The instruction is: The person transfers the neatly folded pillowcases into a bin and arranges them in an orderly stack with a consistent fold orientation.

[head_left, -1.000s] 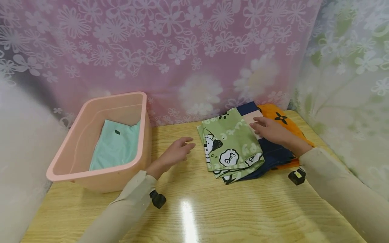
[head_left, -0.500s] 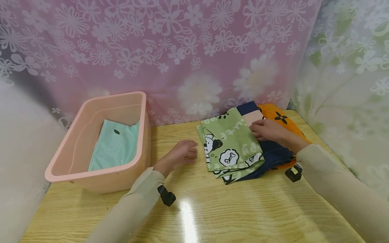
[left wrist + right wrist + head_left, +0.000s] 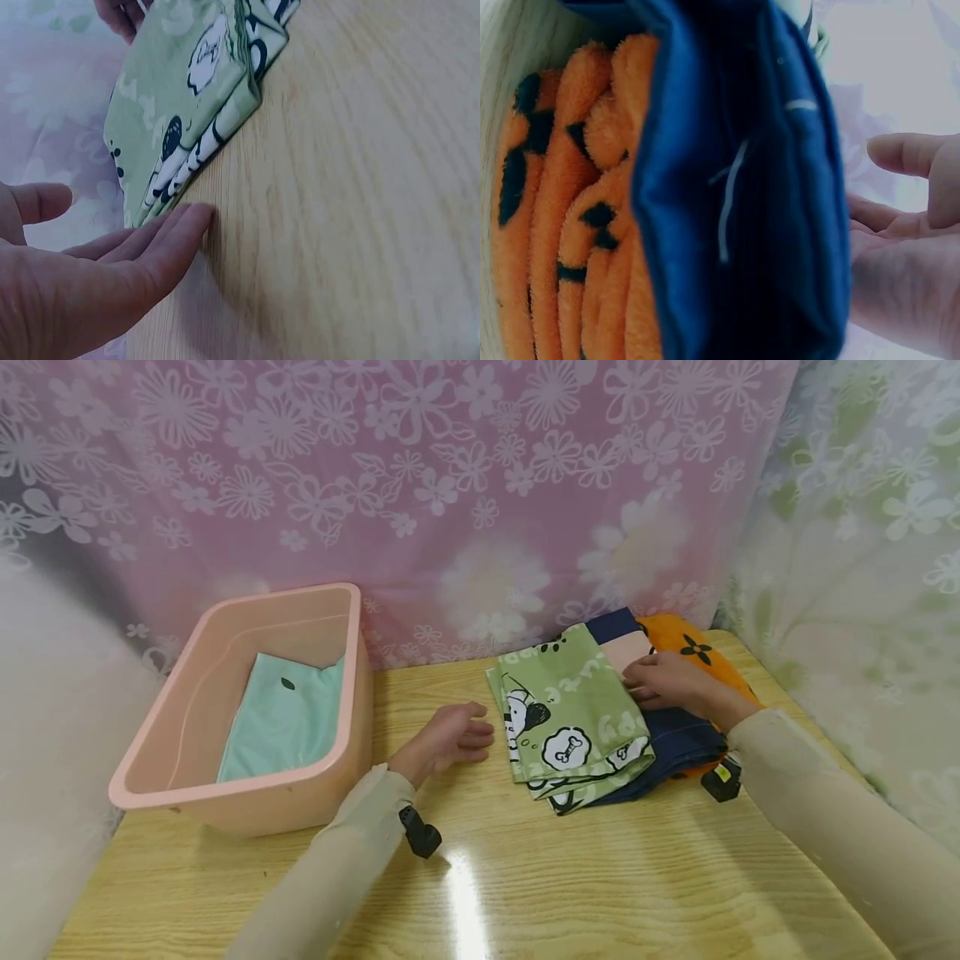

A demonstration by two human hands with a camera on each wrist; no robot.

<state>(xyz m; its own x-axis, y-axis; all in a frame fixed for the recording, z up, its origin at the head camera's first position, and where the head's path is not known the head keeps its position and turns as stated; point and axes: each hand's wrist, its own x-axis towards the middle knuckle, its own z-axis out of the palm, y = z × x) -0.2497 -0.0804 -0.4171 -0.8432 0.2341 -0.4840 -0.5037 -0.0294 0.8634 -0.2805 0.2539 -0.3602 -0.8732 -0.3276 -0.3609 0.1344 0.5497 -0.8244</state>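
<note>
A green folded cloth (image 3: 577,702) with a dog and bone print lies on the table, overlapping a navy folded cloth (image 3: 678,743) with a pink patch. My left hand (image 3: 452,739) is low over the tabletop just left of the green cloth, fingers extended toward its edge; in the left wrist view the fingertips (image 3: 199,214) come close to its folds, and contact is hard to tell. At the green cloth's right edge, over the navy one, is my right hand (image 3: 671,681). Its thumb (image 3: 900,152) stands apart from the fingers, which the navy folds partly hide.
A fluffy orange cloth (image 3: 693,643) with dark flower shapes lies under the navy cloth at the right. On the left stands a pink plastic tub (image 3: 352,693) holding a mint-green cloth (image 3: 288,727). Flowered curtains (image 3: 495,510) border the wooden table (image 3: 525,877).
My left hand has moved right and slightly nearer me, toward the green cloth. The right hand has come down a little at that cloth's right edge. The cloths look unmoved.
</note>
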